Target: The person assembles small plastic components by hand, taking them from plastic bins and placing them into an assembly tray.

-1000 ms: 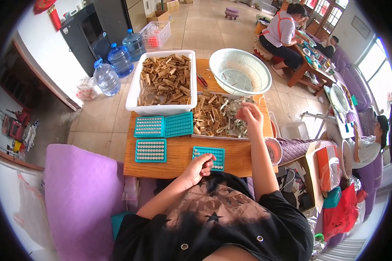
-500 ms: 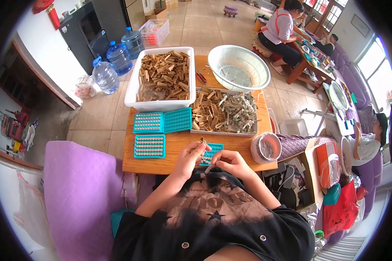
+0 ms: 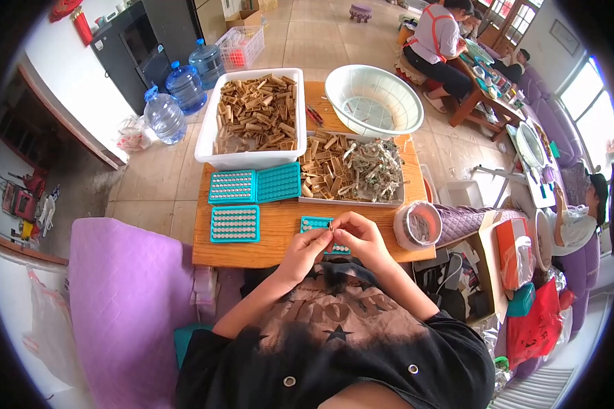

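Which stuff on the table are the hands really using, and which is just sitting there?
In use:
left hand
right hand
small teal tray under both hands

Just sitting there:
two teal trays
third teal tray
white bin of brown pieces
empty white basin
water bottles

Both hands [image 3: 334, 240] over teal tray [image 3: 318, 225]

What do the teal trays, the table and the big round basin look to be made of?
Teal trays: likely moulded plastic, uniform colour, a regular grid of small cells. Table: wood or wood veneer, orange-brown with a smooth, slightly glossy top. Basin: probably plastic, pale off-white, thin rolled rim, dull sheen; enamel cannot be ruled out.
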